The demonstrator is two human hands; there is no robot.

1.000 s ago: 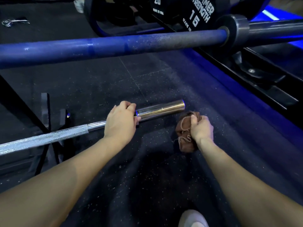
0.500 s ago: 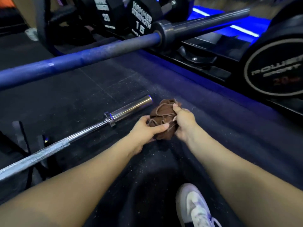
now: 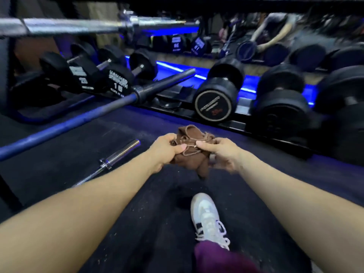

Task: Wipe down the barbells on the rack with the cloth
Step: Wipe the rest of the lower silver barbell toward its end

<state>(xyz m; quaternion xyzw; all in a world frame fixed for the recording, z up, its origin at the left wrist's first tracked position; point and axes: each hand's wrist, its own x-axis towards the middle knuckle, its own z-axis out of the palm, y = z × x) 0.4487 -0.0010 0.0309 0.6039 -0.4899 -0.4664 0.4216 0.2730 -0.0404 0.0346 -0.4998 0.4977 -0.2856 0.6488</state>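
- Both forearms reach forward from the bottom corners of the view and meet near the middle, above the dark floor (image 3: 126,229).
- The left hand (image 3: 164,149) has its back turned up and to the left; its thumb lies across the brown cloth (image 3: 192,152) and the fingers curl under the cloth's left side, so it grips the cloth.
- The right hand (image 3: 221,151) comes in from the right with the thumb pointing left, pinching the top of the cloth against the fingers; its lower fingers are blurred and how they lie cannot be told.
- The two thumbs point at each other, close but not touching, over the cloth's stitched edge.
- The cloth is bunched between the hands, one fold rising behind them and a corner hanging below, clear of the floor as far as can be seen.
- The chrome barbell (image 3: 118,158) lies low just left of the left hand, its sleeve end pointing up and right; neither hand nor cloth touches it.
- The blue barbell (image 3: 65,126) runs diagonally farther left and behind, well apart from the hands.
- A third, silver barbell (image 3: 78,26) crosses the top left, blurred.
- Black dumbbells (image 3: 218,99) sit in a row on the rack (image 3: 242,125) behind the cloth.
- A white shoe (image 3: 206,215) stands on the floor below the hands.
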